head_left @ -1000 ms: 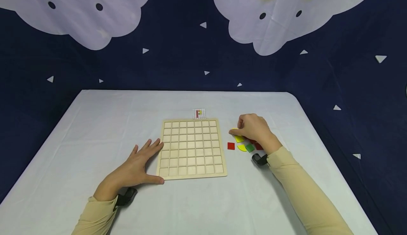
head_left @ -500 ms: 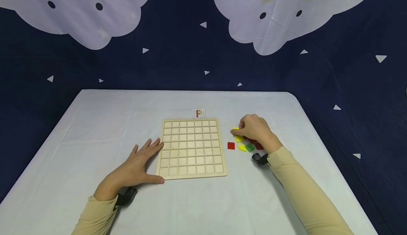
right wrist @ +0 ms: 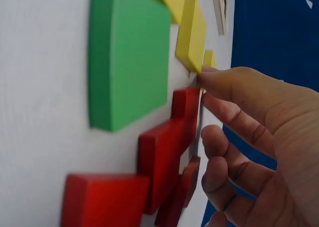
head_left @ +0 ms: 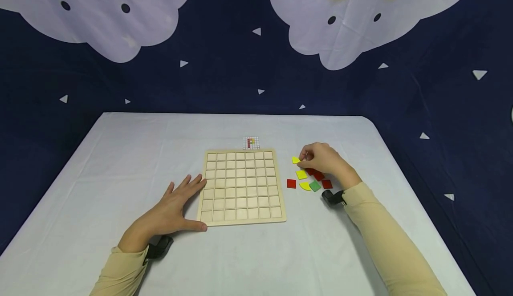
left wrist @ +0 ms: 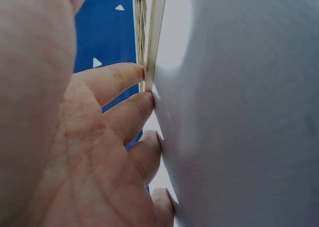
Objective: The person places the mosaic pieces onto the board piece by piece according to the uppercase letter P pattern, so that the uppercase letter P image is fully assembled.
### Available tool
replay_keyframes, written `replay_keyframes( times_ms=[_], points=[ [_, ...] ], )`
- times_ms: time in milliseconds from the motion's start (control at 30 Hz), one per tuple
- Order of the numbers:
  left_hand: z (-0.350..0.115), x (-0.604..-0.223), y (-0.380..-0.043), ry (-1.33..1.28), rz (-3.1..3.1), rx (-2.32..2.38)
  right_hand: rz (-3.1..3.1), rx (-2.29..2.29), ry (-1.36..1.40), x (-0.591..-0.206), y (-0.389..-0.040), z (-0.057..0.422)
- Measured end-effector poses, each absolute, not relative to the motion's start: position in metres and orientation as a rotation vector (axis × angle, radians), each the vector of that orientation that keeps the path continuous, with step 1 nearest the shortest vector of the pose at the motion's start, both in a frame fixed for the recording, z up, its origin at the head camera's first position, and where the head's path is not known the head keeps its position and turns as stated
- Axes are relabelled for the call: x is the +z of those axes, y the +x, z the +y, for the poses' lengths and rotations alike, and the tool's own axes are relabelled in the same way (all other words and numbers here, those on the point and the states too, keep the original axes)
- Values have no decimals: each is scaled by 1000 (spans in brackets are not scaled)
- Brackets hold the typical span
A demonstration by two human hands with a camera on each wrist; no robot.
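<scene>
The left hand (head_left: 174, 209) rests at the left side of the wooden grid board (head_left: 242, 224), fingers spread and touching its edge, thumb at the near left corner. In the left wrist view, fingertips (left wrist: 144, 100) meet the board's side. Over to the right, the right hand (head_left: 324, 159) has its thumb and index finger pinched at the right edge of the farthest yellow tile (head_left: 295, 160). A sliver of that yellow tile (right wrist: 209, 59) shows behind the thumb in the right wrist view. Its other fingers curl loosely beside the red tiles (right wrist: 162, 157).
Nearer lie a yellow square tile (head_left: 301, 175), a yellow quarter-round tile (head_left: 305, 186), a green tile (head_left: 315, 186) and a separate red tile (head_left: 291, 184). A small pattern card (head_left: 250, 143) lies behind the board. White cloth (head_left: 240, 260) covers the table.
The right hand has drawn back slightly to the right, so its thumb uncovers more of the yellow tiles and the red tiles. The left hand and board have stayed put.
</scene>
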State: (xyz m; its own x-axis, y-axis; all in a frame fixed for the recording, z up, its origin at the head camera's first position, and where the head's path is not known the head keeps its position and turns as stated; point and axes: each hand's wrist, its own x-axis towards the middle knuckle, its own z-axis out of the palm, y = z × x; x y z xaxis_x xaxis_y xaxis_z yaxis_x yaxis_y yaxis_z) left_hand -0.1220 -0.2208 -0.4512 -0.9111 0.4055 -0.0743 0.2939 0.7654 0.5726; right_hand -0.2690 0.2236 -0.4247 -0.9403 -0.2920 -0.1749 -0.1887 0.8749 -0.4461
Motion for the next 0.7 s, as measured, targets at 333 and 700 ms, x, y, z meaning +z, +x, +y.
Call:
replay_keyframes(
  times_ms=[333,700],
  points=[
    [-222,-451,-122,570,2763,862,2679,-852,-507,-433,-279,234],
    [-220,-449,-122,591,2777,863,2681,-850,-583,-434,-281,228]
  ],
)
